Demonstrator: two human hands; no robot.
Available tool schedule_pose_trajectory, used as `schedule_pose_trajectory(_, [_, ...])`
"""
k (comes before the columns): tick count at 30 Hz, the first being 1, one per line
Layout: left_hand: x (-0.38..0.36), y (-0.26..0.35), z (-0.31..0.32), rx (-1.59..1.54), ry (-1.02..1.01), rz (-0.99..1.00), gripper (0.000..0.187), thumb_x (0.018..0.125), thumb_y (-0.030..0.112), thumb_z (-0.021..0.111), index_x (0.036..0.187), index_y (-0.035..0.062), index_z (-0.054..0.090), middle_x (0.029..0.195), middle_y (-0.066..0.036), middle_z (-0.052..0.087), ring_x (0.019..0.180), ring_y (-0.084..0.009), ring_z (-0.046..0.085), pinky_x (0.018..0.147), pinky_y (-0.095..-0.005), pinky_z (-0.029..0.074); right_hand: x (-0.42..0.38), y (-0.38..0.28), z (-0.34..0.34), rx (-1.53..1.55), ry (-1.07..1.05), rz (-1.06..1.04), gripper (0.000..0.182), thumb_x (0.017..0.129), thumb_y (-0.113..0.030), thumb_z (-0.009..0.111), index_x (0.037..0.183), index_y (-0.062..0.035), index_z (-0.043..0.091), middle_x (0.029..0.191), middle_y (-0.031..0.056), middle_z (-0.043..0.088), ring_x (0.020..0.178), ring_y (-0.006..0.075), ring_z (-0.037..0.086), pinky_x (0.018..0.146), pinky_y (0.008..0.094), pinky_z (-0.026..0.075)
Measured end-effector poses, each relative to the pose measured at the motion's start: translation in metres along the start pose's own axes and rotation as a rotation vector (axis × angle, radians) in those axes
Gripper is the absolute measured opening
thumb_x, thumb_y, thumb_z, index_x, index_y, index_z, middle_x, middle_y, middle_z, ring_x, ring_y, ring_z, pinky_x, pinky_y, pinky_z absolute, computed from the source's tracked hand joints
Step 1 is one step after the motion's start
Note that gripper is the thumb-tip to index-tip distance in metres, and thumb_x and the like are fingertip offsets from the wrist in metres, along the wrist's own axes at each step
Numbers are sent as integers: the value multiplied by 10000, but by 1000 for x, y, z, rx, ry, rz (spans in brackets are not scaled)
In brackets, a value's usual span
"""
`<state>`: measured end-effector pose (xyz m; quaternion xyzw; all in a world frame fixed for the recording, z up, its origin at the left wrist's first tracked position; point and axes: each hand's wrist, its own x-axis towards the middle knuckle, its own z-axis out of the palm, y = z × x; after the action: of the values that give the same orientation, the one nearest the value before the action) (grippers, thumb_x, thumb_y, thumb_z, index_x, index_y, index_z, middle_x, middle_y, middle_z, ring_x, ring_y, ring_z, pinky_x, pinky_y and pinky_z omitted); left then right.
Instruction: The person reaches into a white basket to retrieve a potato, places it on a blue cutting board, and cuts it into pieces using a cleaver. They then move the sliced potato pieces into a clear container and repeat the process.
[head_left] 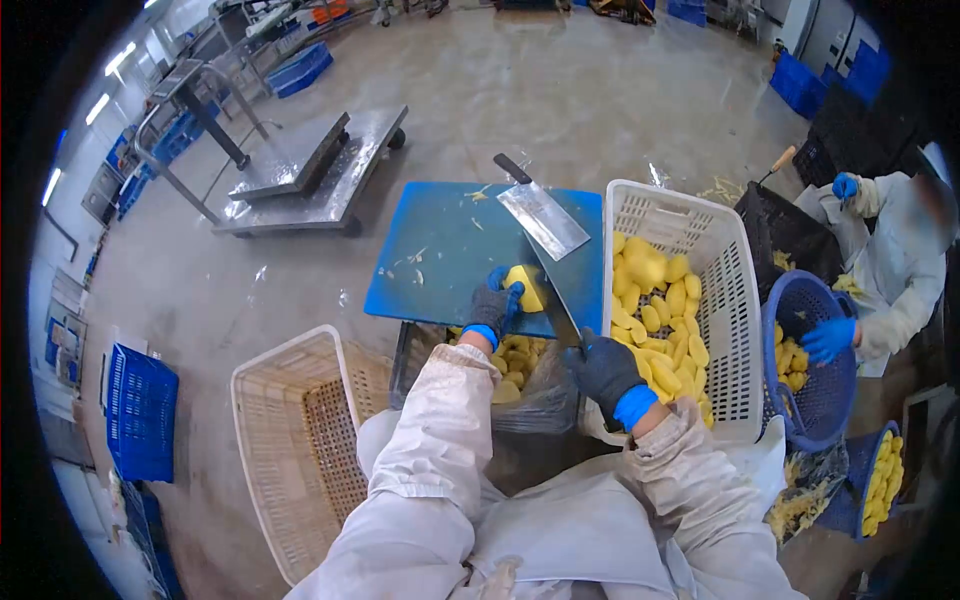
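Note:
My left hand (492,302), in a dark glove with blue at the fingers and cuff, is closed around the side of a peeled potato (525,288) on the blue cutting board (430,240). My right hand (604,375), gloved in black, grips the handle of a knife (556,305). Its long blade points up and away across the board, right beside the potato's right side. Farther back on the board lies a cleaver (545,220) with its black handle over the far edge. Small peel scraps are scattered over the board's left half.
Right of the board stands a white crate (735,330) of peeled potatoes (650,290). Below the board is a lined bin (405,365) of potatoes. A white basket (270,450) stands at left. A co-worker's gloved hand (828,340) reaches into a purple basket (830,425). A platform scale (310,185) stands behind.

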<state>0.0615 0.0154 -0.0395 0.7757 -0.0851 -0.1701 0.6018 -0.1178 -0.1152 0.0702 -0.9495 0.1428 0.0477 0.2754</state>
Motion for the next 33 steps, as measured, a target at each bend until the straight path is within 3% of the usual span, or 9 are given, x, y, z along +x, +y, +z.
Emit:
schedule_pose_trajectory(8, [-9,18,-4,13,-8,-21,449,795,153,629,1199,12,492,932,-132,628,722,-166,606,605,-304,504,57,28,3,80,-194,-63,355,841,-304,482,974,18,550,805,239,606,688,390,588,640,444,472])
schedule_pose_trajectory(10, [-11,9,-6,53,-7,-5,446,798,159,626,1199,15,493,939,-131,629,726,-169,610,607,-308,506,74,13,18,-176,-196,-305,385,852,-335,450,923,22,574,846,231,617,714,395,599,657,448,480])
schedule_pose_trajectory(11, [-9,3,-7,148,33,53,445,802,163,621,1201,15,493,944,-130,631,742,-172,610,622,-310,504,86,12,45,-115,-148,-78,352,850,-296,419,873,5,600,861,226,622,757,399,605,691,456,482])
schedule_pose_trajectory(16, [-12,-12,-6,59,38,86,420,817,192,604,1188,20,507,968,-130,634,822,-188,607,691,-319,494,59,-23,58,-102,23,-109,223,776,-155,458,853,-21,618,809,210,629,741,375,616,664,446,492])
schedule_pose_trajectory(19, [-24,7,-8,100,58,145,341,826,176,533,1114,-8,531,974,-191,621,873,-331,602,744,-379,472,52,-28,60,-218,109,-143,205,770,-148,476,857,-29,619,784,202,631,711,362,620,624,447,495])
schedule_pose_trajectory(26, [0,-40,34,191,120,464,361,835,174,489,1152,2,502,1038,-220,579,970,-395,531,842,-440,418,38,-6,48,-73,44,-131,214,766,-203,506,815,-43,639,773,205,628,729,365,618,642,455,488])
schedule_pose_trajectory(28, [-19,-31,57,553,542,567,377,839,162,472,1184,9,467,1133,-225,519,1047,-391,485,881,-440,389,35,-3,45,2,7,-78,218,763,-217,513,808,-44,638,779,207,627,742,366,618,658,455,486])
schedule_pose_trajectory(30, [-22,-23,59,461,419,505,395,854,191,464,1204,8,440,1215,-221,452,1121,-386,422,939,-442,341,22,-1,36,-31,-49,-121,232,764,-237,514,807,-38,626,795,212,626,776,370,614,689,452,480])
schedule_pose_trajectory(33, [-37,4,68,659,602,409,420,868,229,451,1224,7,436,1204,-199,462,1143,-351,392,981,-451,279,-6,3,3,36,-16,-113,257,779,-259,506,838,-32,610,768,206,621,743,374,607,669,462,474])
